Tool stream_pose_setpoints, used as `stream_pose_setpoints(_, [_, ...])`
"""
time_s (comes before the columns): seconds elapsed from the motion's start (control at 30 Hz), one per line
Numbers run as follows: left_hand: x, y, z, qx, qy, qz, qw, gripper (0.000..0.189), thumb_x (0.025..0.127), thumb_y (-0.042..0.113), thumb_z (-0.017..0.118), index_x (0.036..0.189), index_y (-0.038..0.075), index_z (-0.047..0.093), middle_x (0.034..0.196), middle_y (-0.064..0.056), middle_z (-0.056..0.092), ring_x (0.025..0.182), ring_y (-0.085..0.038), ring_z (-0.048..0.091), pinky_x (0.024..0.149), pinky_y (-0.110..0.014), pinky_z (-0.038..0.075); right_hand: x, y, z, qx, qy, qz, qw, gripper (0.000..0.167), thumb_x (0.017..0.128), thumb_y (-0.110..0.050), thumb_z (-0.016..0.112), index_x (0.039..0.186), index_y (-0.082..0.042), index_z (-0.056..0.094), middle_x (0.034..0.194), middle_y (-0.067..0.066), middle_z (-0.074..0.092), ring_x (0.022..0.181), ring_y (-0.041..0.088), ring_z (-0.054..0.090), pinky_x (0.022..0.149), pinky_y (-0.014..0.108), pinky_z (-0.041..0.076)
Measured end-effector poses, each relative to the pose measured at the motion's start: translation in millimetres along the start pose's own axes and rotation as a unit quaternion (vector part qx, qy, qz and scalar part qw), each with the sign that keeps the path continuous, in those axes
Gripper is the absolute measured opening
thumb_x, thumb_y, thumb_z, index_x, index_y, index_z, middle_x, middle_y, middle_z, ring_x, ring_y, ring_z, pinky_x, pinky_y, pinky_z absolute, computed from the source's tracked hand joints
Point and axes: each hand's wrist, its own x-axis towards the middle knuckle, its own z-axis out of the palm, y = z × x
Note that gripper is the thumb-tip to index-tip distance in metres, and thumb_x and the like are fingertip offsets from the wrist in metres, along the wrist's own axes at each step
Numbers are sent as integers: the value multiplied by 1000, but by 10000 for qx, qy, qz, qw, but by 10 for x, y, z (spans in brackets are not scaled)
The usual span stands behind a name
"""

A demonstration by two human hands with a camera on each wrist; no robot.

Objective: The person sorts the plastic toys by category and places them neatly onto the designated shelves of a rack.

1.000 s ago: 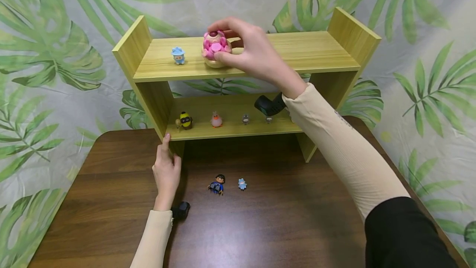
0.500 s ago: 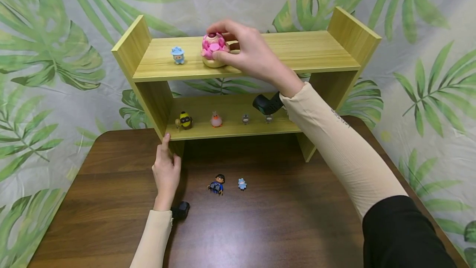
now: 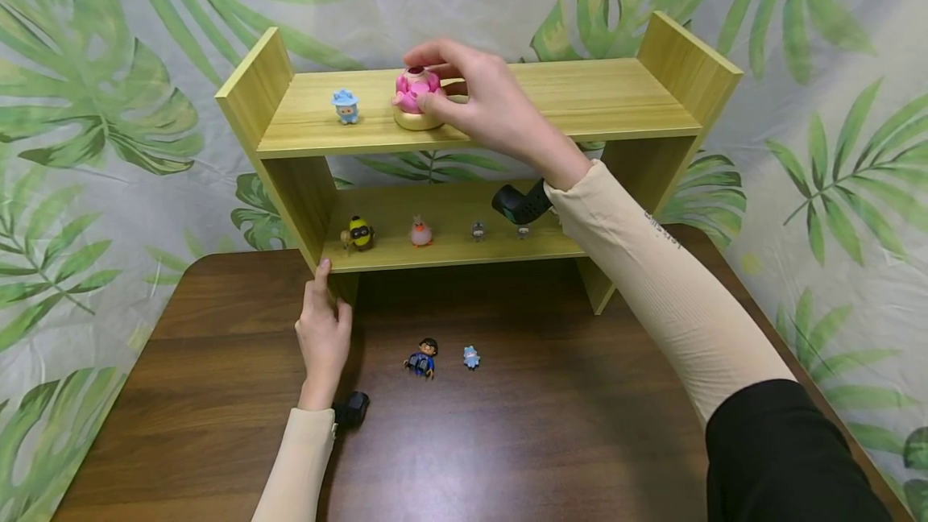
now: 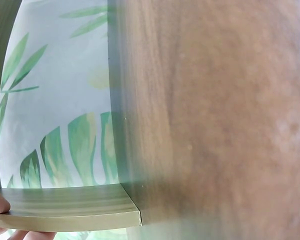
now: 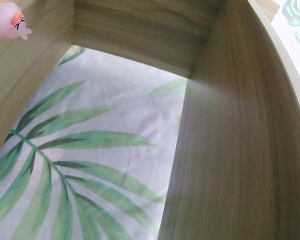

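My right hand (image 3: 482,95) holds a pink bear figurine (image 3: 416,91) with a round cream base, thumb in front and fingers behind. The figurine stands on the upper board (image 3: 580,99) of a wooden shelf, to the right of a small blue-hatted figurine (image 3: 345,107). Lower down, my left hand (image 3: 324,337) grips the front edge of the shelf's left side panel (image 4: 65,221). The left wrist view shows the thumb on one face of that panel and fingers on the other. Neither my right hand nor the bear appears in the right wrist view.
The lower board bears a yellow-and-black figurine (image 3: 360,234), a pink bird-like figurine (image 3: 421,232) and small grey figurines (image 3: 478,231), partly behind my right arm. On the brown table (image 3: 507,441) lie a dark-haired toy man (image 3: 422,358) and a small light-blue figurine (image 3: 471,357).
The pink bear has tilted slightly, its cream base now showing more under it. My right hand has shifted very slightly left. My left hand stays on the side panel.
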Motion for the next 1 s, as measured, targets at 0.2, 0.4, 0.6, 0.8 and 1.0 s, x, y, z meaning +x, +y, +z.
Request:
stream_pose_setpoints(0.2, [6,-4,2,-16,14,2,10000,82,81,-11,50,145,36,27,86,-16,45,54,-21,28,44,-37,25,1,1,0,-16,66,33,10000,37,91,-8,57,127,1,54,126,9,57,116,14,51,95,21,40])
stream_pose_setpoints(0.4, [-2,0,3,-40,17,-23,10000,83,81,-11,50,145,36,28,85,-15,44,55,-21,29,45,-37,25,-35,-14,-4,-37,323,-98,9994,36,91,-9,59,126,0,56,124,9,58,117,11,50,95,21,39])
stream_pose_setpoints(0.6, [-5,0,-4,-21,-23,-45,10000,82,81,-11,50,144,36,28,86,-16,45,54,-22,29,44,-37,25,-121,-39,-26,56,600,-265,9978,36,89,-8,61,123,0,58,123,7,59,114,10,52,94,22,41])
stream_pose_setpoints(0.8, [-1,-5,1,-3,8,-33,10000,81,81,-11,50,144,36,29,86,-15,45,54,-21,28,44,-36,25,-232,-45,-50,202,725,-332,9966,34,89,-8,62,122,0,59,123,7,59,113,9,52,92,24,42])
stream_pose_setpoints(1.0, [-9,-25,13,-8,33,-14,10000,83,81,-12,51,145,37,28,86,-15,45,54,-19,27,43,-36,24,-342,-23,-62,553,854,-379,9941,34,88,-3,63,120,4,58,121,11,59,112,14,53,91,27,44])
